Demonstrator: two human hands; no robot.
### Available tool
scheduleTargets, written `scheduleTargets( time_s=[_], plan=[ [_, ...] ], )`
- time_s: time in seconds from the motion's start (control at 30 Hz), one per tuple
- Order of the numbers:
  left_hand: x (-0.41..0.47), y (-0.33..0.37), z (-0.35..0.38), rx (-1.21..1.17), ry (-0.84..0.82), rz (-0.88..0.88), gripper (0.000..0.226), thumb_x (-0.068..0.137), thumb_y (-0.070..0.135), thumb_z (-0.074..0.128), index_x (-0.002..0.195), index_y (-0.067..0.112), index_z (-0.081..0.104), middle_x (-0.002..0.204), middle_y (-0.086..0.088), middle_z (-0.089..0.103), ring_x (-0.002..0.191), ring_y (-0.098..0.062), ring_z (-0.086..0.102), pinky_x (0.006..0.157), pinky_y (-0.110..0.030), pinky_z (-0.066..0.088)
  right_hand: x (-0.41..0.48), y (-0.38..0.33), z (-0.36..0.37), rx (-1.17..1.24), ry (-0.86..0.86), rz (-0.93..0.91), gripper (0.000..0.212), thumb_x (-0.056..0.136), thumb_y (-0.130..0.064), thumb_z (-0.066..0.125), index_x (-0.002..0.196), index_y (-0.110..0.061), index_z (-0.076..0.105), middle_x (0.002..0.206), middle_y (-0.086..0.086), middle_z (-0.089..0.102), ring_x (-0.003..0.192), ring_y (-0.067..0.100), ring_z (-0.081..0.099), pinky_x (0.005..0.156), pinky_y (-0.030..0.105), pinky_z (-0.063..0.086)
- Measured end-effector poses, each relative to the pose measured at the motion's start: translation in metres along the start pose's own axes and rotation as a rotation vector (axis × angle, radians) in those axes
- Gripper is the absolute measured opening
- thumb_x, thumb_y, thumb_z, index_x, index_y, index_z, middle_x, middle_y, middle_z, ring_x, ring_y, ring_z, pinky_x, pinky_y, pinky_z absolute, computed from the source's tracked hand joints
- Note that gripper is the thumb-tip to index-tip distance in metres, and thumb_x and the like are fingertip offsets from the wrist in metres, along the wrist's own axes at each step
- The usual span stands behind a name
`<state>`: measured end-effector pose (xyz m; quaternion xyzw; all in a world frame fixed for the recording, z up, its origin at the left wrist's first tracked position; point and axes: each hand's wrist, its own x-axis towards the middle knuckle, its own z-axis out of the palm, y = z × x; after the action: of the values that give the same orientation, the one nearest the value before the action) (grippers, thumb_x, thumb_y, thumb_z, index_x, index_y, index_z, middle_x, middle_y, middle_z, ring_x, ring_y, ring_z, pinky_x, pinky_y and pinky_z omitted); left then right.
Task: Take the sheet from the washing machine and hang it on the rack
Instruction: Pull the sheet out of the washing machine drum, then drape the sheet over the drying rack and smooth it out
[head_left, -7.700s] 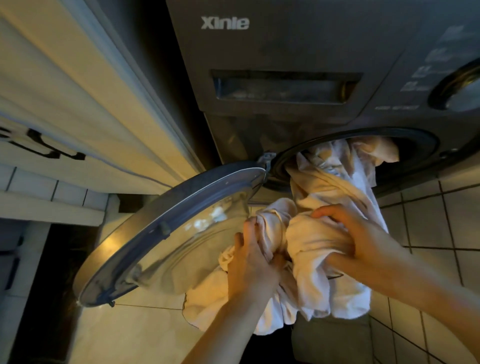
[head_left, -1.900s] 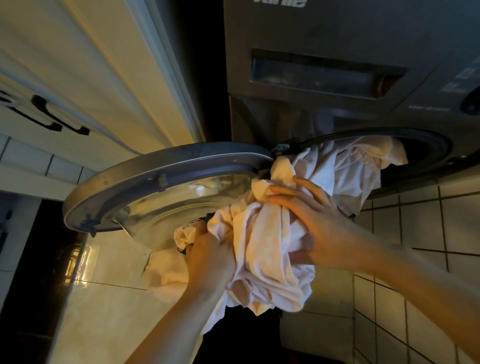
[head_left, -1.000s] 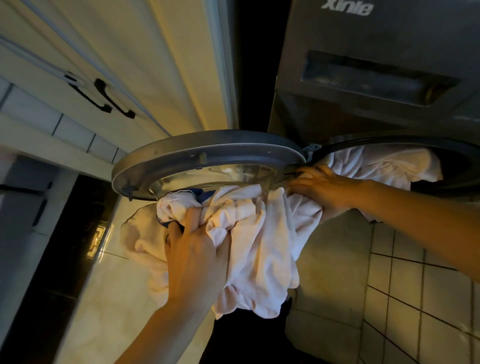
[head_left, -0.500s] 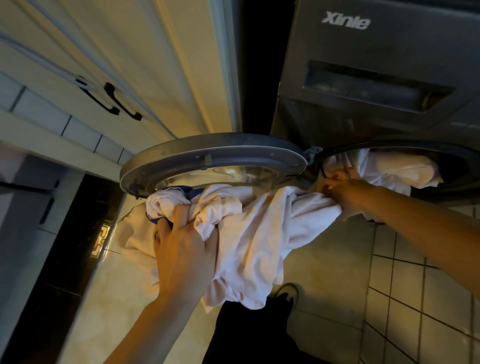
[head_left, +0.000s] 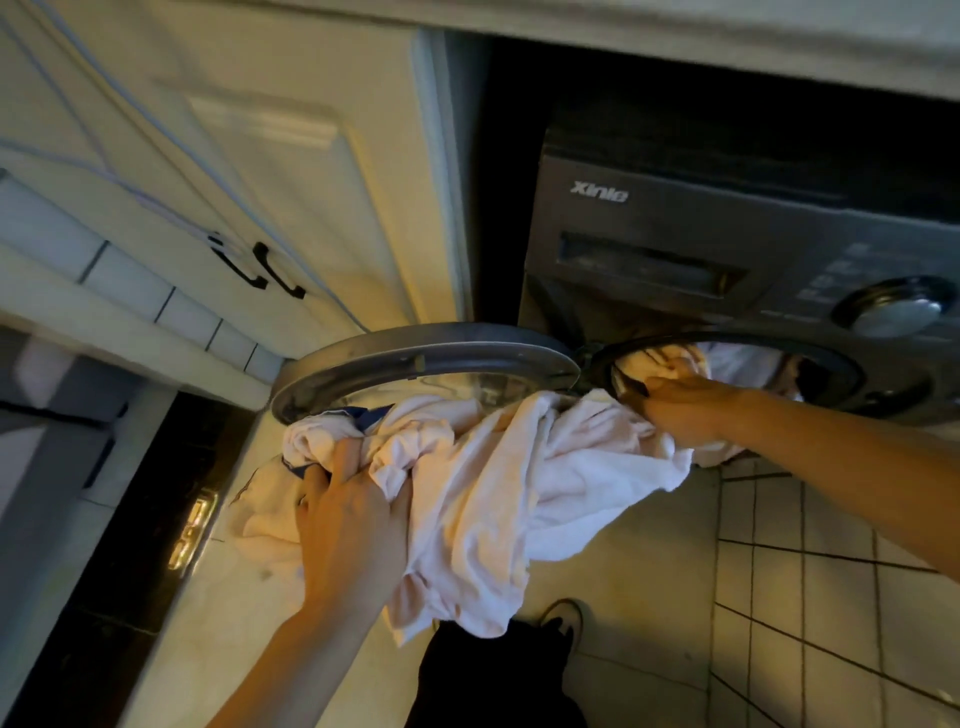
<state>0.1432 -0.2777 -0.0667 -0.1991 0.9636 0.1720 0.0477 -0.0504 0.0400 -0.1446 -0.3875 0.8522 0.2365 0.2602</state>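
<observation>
Sheet of crumpled white cloth (head_left: 519, 483) hangs in a thick bundle between the two hands, in front of the open round door and above the floor, with one end trailing back into the drum opening (head_left: 810, 374) of the dark grey front-loading washing machine (head_left: 649, 228), so part of it lies inside the drum. A strip of blue fabric (head_left: 363, 413) shows among the folds at the bundle's left end. The left hand (head_left: 348, 525) grips that end from below, fingers curled deep into the bunched cloth. The right hand (head_left: 680, 410) is at the lower left lip of the opening, fingers closed on the cloth where it leaves the drum. The round grey door with its glass bowl (head_left: 415, 358) stands swung out to the left, just behind the bundle. On the machine's front panel are a recessed drawer handle (head_left: 649, 265) and, further right, a round silver dial (head_left: 896, 312). A cream panelled cabinet door (head_left: 260, 156) with black bar handles (head_left: 270, 270) stands left of the machine. Below lies a pale tiled floor (head_left: 805, 545) with dark grout lines, where the person's dark trouser leg (head_left: 493, 675) and a dark shoe (head_left: 563, 616) show under the hanging cloth.
</observation>
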Motion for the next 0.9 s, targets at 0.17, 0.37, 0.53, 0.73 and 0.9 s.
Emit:
scheduleTargets(
  time_s=[0.17,0.37,0.53,0.73,0.9],
  plan=[
    [-0.01,0.021,-0.033,0.058,-0.025,0.005,0.039,0.091,0.039,0.043,0.118,0.015,0.059,0.119,-0.001,0.044,0.104,-0.03,0.043,0.087,-0.046,0.042,-0.041,0.01,-0.038,-0.065,0.08,-0.036,0.054,0.089,-0.046,0.048,0.139,-0.03,0.033,0.14,0.004,0.045,0.131,0.032,0.036,0.103,0.051,0.027],
    [-0.002,0.05,-0.08,-0.009,-0.03,0.126,0.058,0.087,0.046,0.023,0.12,0.014,0.058,0.125,-0.001,0.043,0.105,-0.031,0.039,0.086,-0.046,0.041,-0.111,0.014,-0.118,-0.23,0.234,-0.02,0.03,0.089,-0.045,0.053,0.117,-0.036,0.047,0.114,-0.005,0.061,0.107,0.023,0.053,0.085,0.043,0.037],
    [0.004,0.057,-0.123,-0.122,-0.036,0.175,0.039,0.096,0.035,0.04,0.124,0.011,0.052,0.131,0.0,0.035,0.115,-0.031,0.034,0.089,-0.051,0.042,-0.161,0.018,-0.169,-0.227,0.219,0.128,0.04,0.085,-0.049,0.059,0.119,-0.039,0.042,0.109,-0.008,0.062,0.102,0.019,0.057,0.078,0.035,0.037],
    [0.012,0.045,-0.166,-0.201,-0.036,0.285,0.037,0.095,0.029,0.045,0.125,0.01,0.052,0.132,-0.001,0.034,0.112,-0.034,0.035,0.09,-0.05,0.04,-0.22,-0.004,-0.229,-0.261,0.223,0.246,0.041,0.088,-0.054,0.052,0.124,-0.037,0.041,0.109,-0.007,0.059,0.1,0.017,0.056,0.079,0.031,0.04],
    [0.018,0.044,-0.203,-0.207,-0.025,0.384,0.035,0.095,0.025,0.044,0.123,0.007,0.053,0.133,-0.002,0.033,0.111,-0.036,0.039,0.09,-0.047,0.04,-0.27,-0.031,-0.289,-0.366,0.211,0.337,0.05,0.09,-0.04,0.056,0.133,-0.032,0.032,0.126,-0.002,0.056,0.115,0.021,0.051,0.09,0.036,0.041]
  ],
)
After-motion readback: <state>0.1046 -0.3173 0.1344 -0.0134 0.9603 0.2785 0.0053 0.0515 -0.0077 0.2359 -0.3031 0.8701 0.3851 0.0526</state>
